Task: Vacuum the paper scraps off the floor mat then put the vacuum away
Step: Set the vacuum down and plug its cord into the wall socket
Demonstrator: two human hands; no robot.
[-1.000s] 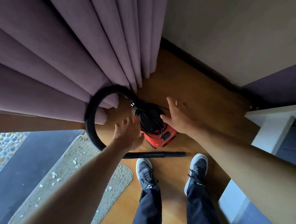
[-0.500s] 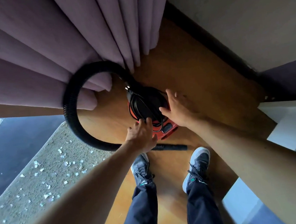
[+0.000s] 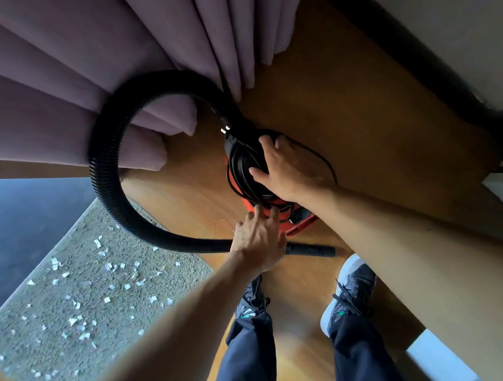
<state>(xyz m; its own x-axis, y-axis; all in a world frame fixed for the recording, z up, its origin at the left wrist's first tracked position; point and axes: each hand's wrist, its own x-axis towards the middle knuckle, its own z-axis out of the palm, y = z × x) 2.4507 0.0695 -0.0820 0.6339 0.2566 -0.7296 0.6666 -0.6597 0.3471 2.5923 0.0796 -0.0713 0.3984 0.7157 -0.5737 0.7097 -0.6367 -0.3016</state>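
**Both hands on the red vacuum at the curtain's foot**

A purple curtain hangs in heavy folds across the top of the head view, its hem meeting a wooden floor. At lower left lies the grey floor mat. A black ribbed hose loops from the curtain folds down past the mat's corner and ends on the boards near the person's shoes.

The vacuum, red with a black top, stands on the wood just right of the curtain's edge, beside the mat and off it. The right hand lies flat on its black top, fingers spread and straight. The left hand reaches to the red front edge with fingers extended; whether its tips touch the shell or the wound cord is hard to tell.

White paper scraps are scattered over the mat.
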